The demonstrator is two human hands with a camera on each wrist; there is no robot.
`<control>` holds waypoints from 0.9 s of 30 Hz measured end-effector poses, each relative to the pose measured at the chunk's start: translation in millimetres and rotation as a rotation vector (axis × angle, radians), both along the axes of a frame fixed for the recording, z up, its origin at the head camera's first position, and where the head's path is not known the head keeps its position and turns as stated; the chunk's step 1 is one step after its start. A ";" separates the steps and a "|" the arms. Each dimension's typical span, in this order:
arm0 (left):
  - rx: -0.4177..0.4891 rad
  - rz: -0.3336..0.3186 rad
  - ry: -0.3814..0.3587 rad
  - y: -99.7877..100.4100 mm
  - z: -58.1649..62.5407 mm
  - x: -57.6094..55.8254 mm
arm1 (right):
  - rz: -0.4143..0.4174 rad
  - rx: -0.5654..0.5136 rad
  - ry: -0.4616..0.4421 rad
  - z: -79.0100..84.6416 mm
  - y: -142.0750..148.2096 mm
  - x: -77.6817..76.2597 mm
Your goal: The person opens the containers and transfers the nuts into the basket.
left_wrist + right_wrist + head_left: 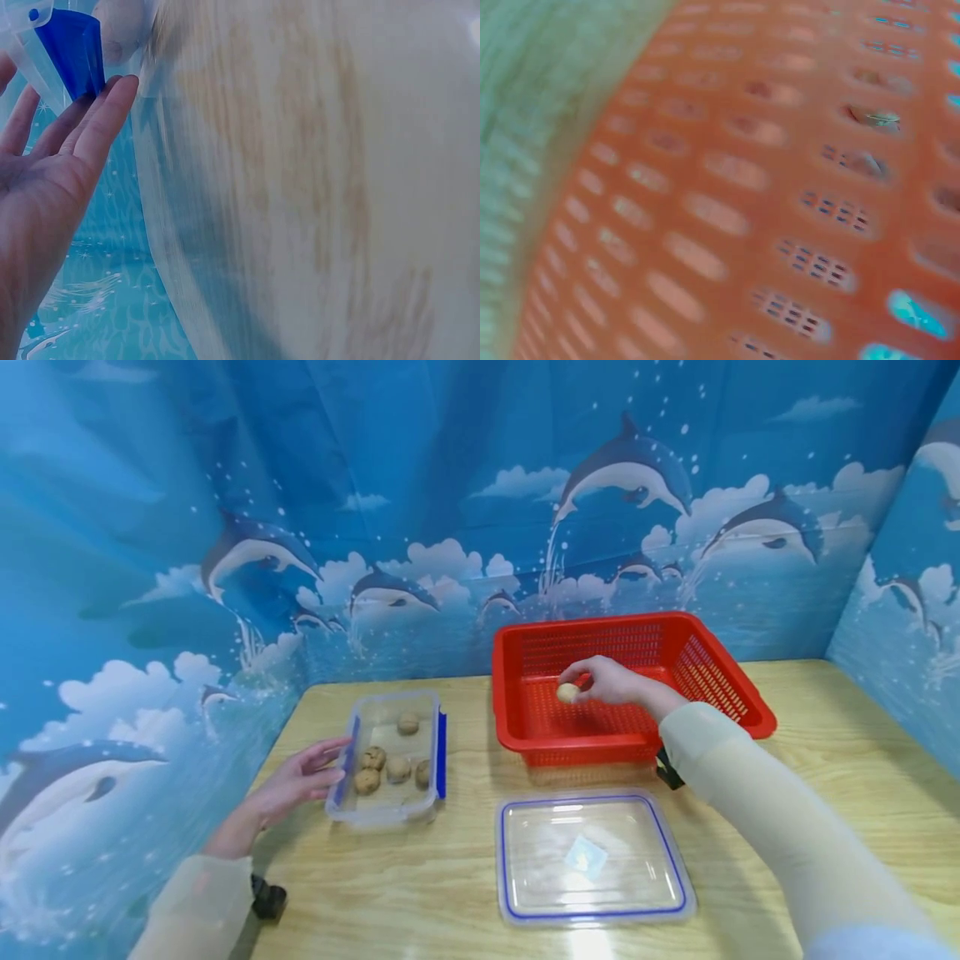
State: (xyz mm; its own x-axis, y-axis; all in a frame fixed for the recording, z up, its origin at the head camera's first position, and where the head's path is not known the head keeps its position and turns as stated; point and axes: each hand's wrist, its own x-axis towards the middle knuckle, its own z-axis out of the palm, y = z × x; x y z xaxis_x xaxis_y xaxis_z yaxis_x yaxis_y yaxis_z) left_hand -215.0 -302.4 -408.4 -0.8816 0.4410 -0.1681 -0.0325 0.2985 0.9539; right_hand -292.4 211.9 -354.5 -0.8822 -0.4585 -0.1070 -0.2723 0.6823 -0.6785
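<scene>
The right arm is reaching forward over the worktop [825,760] into the red basket [750,702], its hand [611,681] hanging palm-down with the fingers curled, pinching a pale walnut [567,692] above the basket's mesh floor. The left hand [300,777] is lying low on the worktop, well to the left of the red basket, with its fingers straight and relaxed, their tips touching the left wall of the clear container [390,810]. Five more walnuts [367,781] are sitting inside that container, which is standing to the left of the red basket. The container's lid [592,860], clear with a blue seal, is lying flat on the worktop just in front of the red basket. The left wrist view is showing what the head view does not: the straight fingers [105,120] meeting the container's blue clasp [71,49] up close, beside the blurred wood grain. The right wrist view is showing only the blurred orange-red mesh [727,217] of the basket filling the frame, with neither the hand nor the walnut visible there.
</scene>
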 end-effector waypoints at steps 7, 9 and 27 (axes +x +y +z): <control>-0.005 0.008 -0.002 0.9 0.9 -0.5 | -0.005 0.064 -0.044 -13.2 -5.2 -0.8; -0.007 0.007 -0.006 1.1 1.7 -0.1 | 0.000 0.075 -0.060 -18.7 -7.3 0.5; -0.022 0.010 -0.012 0.9 1.8 -0.5 | -0.061 0.081 -0.080 -29.2 -12.7 2.9</control>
State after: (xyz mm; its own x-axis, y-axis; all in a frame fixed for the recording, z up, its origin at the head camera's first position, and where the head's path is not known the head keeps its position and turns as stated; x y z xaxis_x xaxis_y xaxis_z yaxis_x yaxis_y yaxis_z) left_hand -215.6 -301.4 -406.6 -0.8837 0.4286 -0.1880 -0.0465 0.3192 0.9465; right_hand -289.5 199.2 -383.6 -0.8954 -0.3911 -0.2130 -0.1754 0.7493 -0.6386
